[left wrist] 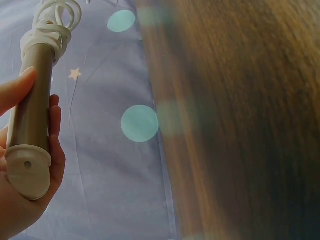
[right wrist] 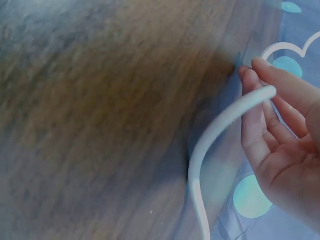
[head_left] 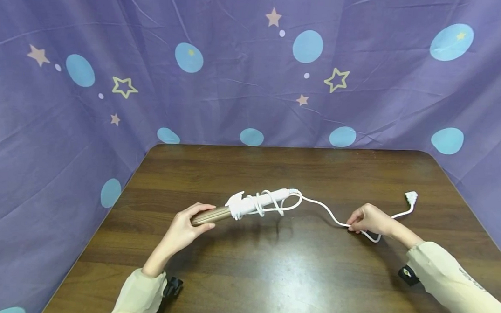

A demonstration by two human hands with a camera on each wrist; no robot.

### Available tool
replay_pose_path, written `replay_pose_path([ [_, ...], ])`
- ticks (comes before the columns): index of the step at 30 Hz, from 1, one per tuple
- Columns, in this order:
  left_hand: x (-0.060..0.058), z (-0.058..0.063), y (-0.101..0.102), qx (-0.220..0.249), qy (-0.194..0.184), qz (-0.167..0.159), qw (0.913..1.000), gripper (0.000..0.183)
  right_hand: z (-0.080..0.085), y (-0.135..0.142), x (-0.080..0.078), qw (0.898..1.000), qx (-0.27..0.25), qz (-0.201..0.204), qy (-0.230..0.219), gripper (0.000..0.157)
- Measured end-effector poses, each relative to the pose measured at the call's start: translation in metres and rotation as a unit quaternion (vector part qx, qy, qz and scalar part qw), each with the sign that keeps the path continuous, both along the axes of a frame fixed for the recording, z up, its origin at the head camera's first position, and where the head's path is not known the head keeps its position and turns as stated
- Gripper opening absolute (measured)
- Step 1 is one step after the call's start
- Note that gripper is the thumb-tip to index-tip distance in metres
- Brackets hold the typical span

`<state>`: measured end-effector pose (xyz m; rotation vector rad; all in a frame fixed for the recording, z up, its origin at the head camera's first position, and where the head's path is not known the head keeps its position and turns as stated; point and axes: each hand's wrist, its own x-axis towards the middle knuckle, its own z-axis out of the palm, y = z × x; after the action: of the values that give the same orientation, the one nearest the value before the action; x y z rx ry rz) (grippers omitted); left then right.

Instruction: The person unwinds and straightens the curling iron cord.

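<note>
A curling iron (head_left: 248, 204) with a white handle and a gold-brown barrel (left wrist: 33, 100) is tilted over the table. My left hand (head_left: 186, 226) grips it round the barrel, thumb on one side and fingers on the other, with the white end cap (left wrist: 29, 172) near the palm. Loops of its white cord (head_left: 321, 205) wind loosely about the handle. Farther right, my right hand (head_left: 369, 221) pinches the cord between thumb and fingertips, as the right wrist view also shows. Beyond that hand the cord bends round to a white plug (head_left: 411, 197) at the right.
The brown wooden table (head_left: 300, 168) has rounded far corners. A purple curtain (head_left: 236, 100) with blue dots and stars hangs behind it and along its sides. Dark wrist devices (head_left: 408, 275) show below both sleeves.
</note>
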<state>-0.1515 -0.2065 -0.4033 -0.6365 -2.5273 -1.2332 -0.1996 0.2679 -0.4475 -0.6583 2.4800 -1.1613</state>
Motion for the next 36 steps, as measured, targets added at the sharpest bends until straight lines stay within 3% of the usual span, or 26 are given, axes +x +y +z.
replay_pose_path([
  [6,0.0,0.0,0.0,-0.006,-0.005,0.005,1.0,0.04,0.006,0.0,-0.002,0.999,0.014,0.007,0.029,0.014],
  [14,0.002,0.003,0.001,-0.001,0.001,0.001,1.0,0.04,0.024,-0.013,0.004,0.991,0.034,-0.031,0.127,0.023],
  [19,0.007,0.013,0.006,-0.007,-0.008,0.01,0.9999,0.039,0.033,-0.032,0.013,0.987,0.001,-0.056,0.15,0.022],
  [22,0.014,0.025,0.012,-0.006,-0.007,0.01,0.9999,0.038,0.037,-0.045,0.019,0.985,-0.023,-0.059,0.158,0.02],
  [24,0.015,0.027,0.013,-0.004,0.001,0.006,1.0,0.038,0.038,-0.053,0.023,0.983,-0.041,-0.057,0.172,0.019],
  [31,0.002,0.003,0.001,-0.012,0.007,0.01,0.9999,0.041,0.036,-0.076,0.037,0.965,-0.091,-0.048,0.243,0.016],
  [36,-0.001,-0.002,-0.001,-0.01,0.01,0.006,0.9999,0.04,0.04,-0.094,0.046,0.952,-0.112,-0.064,0.278,0.019],
])
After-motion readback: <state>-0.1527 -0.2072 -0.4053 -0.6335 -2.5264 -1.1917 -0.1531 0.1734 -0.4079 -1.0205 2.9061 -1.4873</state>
